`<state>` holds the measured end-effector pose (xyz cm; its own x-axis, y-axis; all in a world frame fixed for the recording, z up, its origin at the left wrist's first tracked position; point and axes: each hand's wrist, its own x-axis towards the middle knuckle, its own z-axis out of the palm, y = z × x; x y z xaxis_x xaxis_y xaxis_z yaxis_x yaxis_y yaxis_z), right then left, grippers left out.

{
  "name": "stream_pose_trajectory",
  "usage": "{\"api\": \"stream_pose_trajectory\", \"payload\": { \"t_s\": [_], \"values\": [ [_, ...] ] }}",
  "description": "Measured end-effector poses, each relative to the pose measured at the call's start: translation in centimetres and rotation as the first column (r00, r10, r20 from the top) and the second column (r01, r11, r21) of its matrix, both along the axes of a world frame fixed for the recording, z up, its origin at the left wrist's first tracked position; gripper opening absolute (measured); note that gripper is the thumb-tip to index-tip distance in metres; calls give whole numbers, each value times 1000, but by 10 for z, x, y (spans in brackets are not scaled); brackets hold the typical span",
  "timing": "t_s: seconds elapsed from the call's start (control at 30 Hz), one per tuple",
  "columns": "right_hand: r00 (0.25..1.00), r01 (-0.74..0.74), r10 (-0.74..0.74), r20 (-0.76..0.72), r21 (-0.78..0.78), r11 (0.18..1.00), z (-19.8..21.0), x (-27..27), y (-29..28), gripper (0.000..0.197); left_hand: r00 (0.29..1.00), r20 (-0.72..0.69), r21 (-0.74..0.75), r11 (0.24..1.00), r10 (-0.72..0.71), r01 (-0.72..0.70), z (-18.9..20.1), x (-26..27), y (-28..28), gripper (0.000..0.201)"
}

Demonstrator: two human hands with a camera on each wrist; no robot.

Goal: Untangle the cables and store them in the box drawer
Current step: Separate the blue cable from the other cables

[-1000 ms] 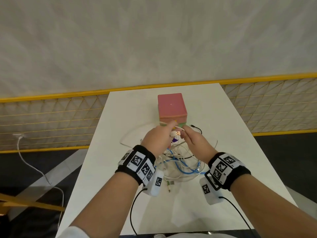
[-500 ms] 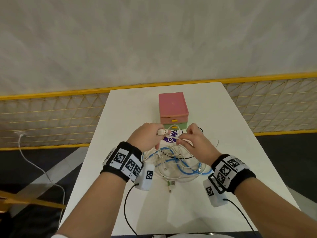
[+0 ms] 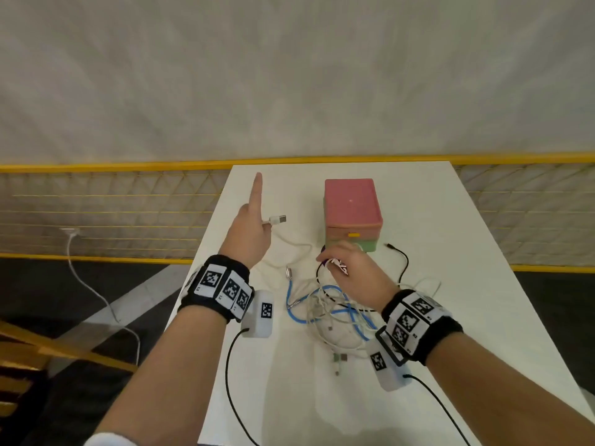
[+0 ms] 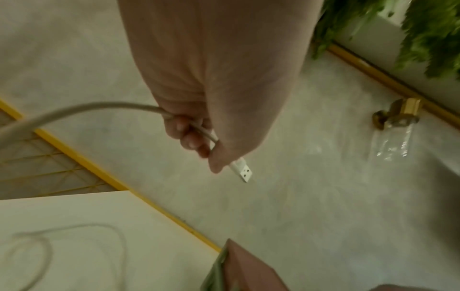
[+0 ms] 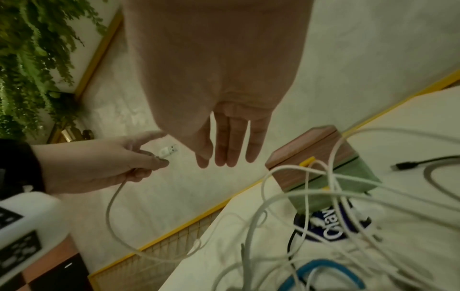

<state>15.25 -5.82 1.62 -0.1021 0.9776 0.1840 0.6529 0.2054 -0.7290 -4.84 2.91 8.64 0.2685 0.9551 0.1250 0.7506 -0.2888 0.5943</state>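
Note:
My left hand (image 3: pixel 254 230) is raised left of the box with the index finger straight up. Its thumb and other fingers grip a white cable (image 4: pixel 104 105) just behind its USB plug (image 3: pixel 278 219). The cable trails down into a tangle of white, blue and black cables (image 3: pixel 335 313) on the white table (image 3: pixel 450 252). Over the tangle's far side hovers my right hand (image 3: pixel 344 262), fingers straight (image 5: pixel 231 145) and holding nothing. The box (image 3: pixel 351 207), pink on top and green below with a yellow handle (image 3: pixel 354 234), stands just beyond it with its drawers closed.
A black cable end (image 3: pixel 399 255) lies right of the box. A purple and white label (image 5: pixel 331 226) sits under the cables in front of the box. The table's left edge runs close to my left wrist. Beyond the table's far edge runs a yellow-framed mesh fence (image 3: pixel 112 214).
My left hand has pulled the white USB end up and left, away from the tangle and the right hand. My right hand let go of it and stays over the tangle.

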Motion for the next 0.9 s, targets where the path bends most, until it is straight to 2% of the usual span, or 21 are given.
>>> {"api": "stream_pose_trajectory", "payload": {
  "t_s": [0.07,0.17,0.27,0.37,0.43,0.57,0.63,0.7,0.8,0.9],
  "values": [
    [1000,13,-12,23,-44,999,-7,-11,7,23,996,-33,-19,996,87,-88,-12,-11,5,62],
    [991,-14,35,128,-164,986,-19,-31,22,23,989,15,-91,986,144,-142,-30,-21,3,29],
    [952,-39,130,276,-312,949,-35,-54,39,25,988,68,-185,975,141,-126,-42,-20,-6,17],
    [859,-10,235,455,-443,896,-47,-79,51,25,985,115,-231,968,128,-99,-51,-18,-8,17],
    [782,51,259,566,-473,880,-52,-92,53,28,984,131,-251,964,123,-87,-53,-18,-9,21],
    [706,165,216,674,-454,876,-65,-106,55,42,973,180,-281,956,141,-86,-55,-18,-11,24],
    [682,202,188,707,-429,880,-69,-107,55,39,967,213,-286,955,141,-77,-53,-18,-13,24],
    [693,232,177,699,-449,863,-71,-110,55,35,966,220,-280,958,134,-69,-52,-22,-16,23],
    [756,257,149,638,-498,828,-68,-111,54,31,959,240,-286,955,149,-77,-53,-31,-18,23],
    [790,251,141,597,-524,814,-59,-105,50,37,955,236,-266,957,179,-114,-53,-41,-18,23]
  ]
}}
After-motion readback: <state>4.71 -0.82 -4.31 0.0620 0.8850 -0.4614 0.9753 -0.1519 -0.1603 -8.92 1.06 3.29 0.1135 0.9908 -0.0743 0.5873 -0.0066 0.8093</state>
